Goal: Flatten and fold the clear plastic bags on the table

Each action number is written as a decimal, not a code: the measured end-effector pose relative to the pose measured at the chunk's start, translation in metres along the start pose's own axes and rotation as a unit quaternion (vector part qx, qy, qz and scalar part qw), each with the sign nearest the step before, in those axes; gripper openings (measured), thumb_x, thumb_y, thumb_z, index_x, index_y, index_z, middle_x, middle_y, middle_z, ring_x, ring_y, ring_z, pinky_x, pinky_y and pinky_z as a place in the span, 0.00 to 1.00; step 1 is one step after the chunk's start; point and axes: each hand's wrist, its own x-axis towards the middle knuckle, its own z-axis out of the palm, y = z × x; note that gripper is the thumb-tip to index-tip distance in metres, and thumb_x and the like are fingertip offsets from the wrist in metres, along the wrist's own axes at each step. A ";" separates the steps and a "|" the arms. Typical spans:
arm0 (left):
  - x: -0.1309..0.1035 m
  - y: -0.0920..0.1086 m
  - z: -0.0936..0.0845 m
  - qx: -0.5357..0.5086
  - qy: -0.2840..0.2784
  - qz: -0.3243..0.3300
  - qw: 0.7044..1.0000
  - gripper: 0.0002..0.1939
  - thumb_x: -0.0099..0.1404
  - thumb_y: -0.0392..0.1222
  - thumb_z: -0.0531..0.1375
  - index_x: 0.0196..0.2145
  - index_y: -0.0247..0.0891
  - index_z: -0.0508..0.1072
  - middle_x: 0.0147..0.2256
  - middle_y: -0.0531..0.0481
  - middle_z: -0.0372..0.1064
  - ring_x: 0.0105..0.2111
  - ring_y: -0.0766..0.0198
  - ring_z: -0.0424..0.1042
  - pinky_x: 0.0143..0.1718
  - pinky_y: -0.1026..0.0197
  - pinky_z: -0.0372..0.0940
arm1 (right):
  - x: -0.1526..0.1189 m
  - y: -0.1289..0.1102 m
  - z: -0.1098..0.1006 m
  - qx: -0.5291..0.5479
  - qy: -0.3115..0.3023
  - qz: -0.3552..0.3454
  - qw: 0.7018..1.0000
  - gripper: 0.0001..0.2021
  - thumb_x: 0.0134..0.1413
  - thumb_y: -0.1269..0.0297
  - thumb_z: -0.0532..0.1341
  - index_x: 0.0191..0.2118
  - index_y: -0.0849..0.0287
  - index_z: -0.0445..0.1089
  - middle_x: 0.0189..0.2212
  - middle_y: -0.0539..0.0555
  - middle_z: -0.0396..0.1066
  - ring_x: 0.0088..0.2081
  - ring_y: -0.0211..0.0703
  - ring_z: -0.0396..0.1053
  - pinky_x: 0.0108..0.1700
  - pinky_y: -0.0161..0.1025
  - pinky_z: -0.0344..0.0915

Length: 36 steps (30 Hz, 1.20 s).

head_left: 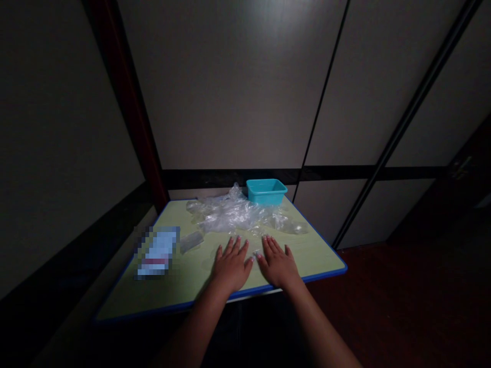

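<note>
My left hand (232, 263) lies palm down near the table's front edge, its fingers spread and nothing in its grasp. Beside it, my right hand (278, 260) is flat too, fingers stretched forward. Between the two thumbs sits a small clear piece (257, 252), too small to name. Just beyond the fingertips spreads a crumpled heap of clear plastic bags (233, 212). A turquoise plastic basin (266, 191) stands behind the heap at the back right. To the left of my left hand is a small greyish, translucent packet (191, 242).
The light green table (184, 286) has a blue edge. On its left side lies a pixelated blue-white flat object (159, 253). Tall cabinet panels (238, 92) rise right behind the table. Dark reddish floor (383, 296) shows at the right.
</note>
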 end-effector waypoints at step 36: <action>0.000 -0.017 0.000 -0.011 -0.009 0.030 0.999 0.29 0.70 0.59 0.41 0.65 0.50 0.51 0.67 0.51 0.40 0.67 0.54 0.40 0.62 0.37 0.39 | 0.002 0.000 0.001 -0.014 -0.012 -0.002 1.000 0.35 0.63 0.47 0.35 0.69 0.63 0.34 0.69 0.54 0.33 0.69 0.43 0.30 0.64 0.58 0.31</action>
